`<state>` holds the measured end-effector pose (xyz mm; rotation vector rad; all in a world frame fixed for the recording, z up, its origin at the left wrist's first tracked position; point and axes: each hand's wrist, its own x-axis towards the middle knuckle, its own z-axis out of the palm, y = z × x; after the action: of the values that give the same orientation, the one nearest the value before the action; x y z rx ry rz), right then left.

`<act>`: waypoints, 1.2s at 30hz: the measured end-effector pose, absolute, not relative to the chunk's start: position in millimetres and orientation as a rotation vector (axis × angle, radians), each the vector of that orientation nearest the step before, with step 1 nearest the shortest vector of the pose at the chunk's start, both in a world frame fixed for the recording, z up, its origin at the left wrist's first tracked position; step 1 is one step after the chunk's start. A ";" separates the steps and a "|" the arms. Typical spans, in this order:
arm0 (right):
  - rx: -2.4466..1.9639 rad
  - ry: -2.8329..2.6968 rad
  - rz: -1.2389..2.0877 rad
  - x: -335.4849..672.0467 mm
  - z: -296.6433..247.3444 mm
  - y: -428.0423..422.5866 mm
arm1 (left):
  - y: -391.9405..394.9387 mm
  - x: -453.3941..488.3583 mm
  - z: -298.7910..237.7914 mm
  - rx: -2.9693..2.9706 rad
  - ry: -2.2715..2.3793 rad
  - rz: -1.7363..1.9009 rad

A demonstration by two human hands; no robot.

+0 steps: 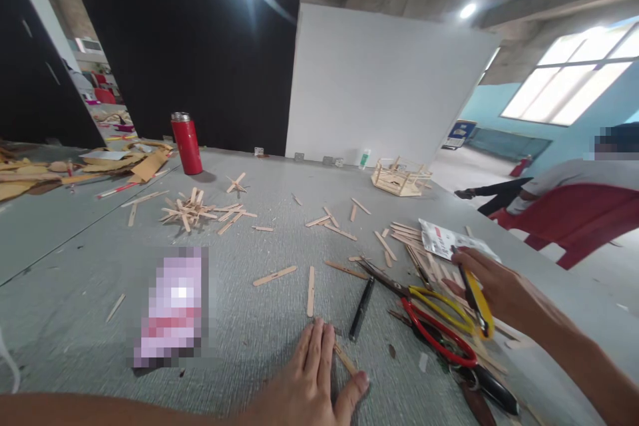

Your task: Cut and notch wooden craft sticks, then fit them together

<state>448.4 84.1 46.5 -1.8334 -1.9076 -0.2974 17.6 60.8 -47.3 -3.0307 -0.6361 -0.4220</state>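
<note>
My left hand [319,376] lies flat on the grey table, fingers stretched out and thumb spread, next to a wooden craft stick [344,359] that shows between fingers and thumb. My right hand [492,279] is closed around a yellow utility knife [478,303], raised over the table's right side. Below that hand are scissors [439,319] with one red and one yellow handle loop, their blades spread. A black pen-like rod [362,309] lies between the hands. Just beyond my left fingertips is another craft stick [310,291].
A pile of craft sticks [188,212] lies at left, near a red bottle [186,145]. A framework of sticks [402,178] stands at the back right. A silver packet [452,239] rests on more sticks. At far right, a person sits on a red chair [574,219].
</note>
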 end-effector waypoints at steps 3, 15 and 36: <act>-1.761 -1.764 -0.173 426.6 56.6 79.0 | 61.1 17.1 -62.2 -3.009 -0.729 -0.528; -1.557 -1.606 0.709 258.2 53.8 29.6 | 57.8 13.0 -15.5 -3.061 -0.459 -0.438; -1.708 -1.990 0.446 227.7 26.9 31.3 | 53.9 18.1 11.7 -3.230 -0.736 -0.285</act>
<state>227.7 31.3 26.9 -1.7077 -1.9899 0.4457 18.1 53.9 11.7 -3.2297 -0.7360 -0.2853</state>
